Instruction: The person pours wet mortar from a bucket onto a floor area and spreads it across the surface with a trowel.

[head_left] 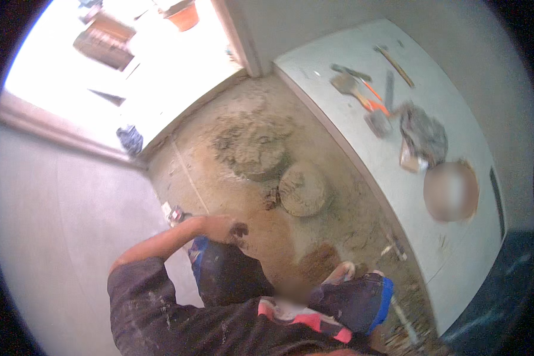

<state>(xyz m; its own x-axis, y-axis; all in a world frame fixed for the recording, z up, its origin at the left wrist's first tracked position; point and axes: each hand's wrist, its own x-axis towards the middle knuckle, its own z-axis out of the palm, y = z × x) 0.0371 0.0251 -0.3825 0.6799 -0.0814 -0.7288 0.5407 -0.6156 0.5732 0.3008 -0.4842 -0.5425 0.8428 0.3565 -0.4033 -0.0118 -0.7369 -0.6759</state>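
Observation:
My left hand (221, 228) hangs over my left knee, its fingers curled beside a dark patch that is too blurred to make out. My right hand is out of sight. On the floor before me stands a round, grey-brown, flat-topped thing (303, 188), dusty on top. A rough mound of damp grey sandy material (252, 145) lies just beyond it. Small dark reddish bits (271, 199) sit at the round thing's left edge. Closer to my legs is a low heap of brown powder (318, 261).
A pale raised slab (362, 65) on the right bears a hammer (396, 66), a wide brush (347, 85), a crumpled grey bag (424, 135) and a blurred round brown thing (451, 191). A bright doorway with an orange pot (184, 19) opens at far left. A pale wall (59, 225) flanks me.

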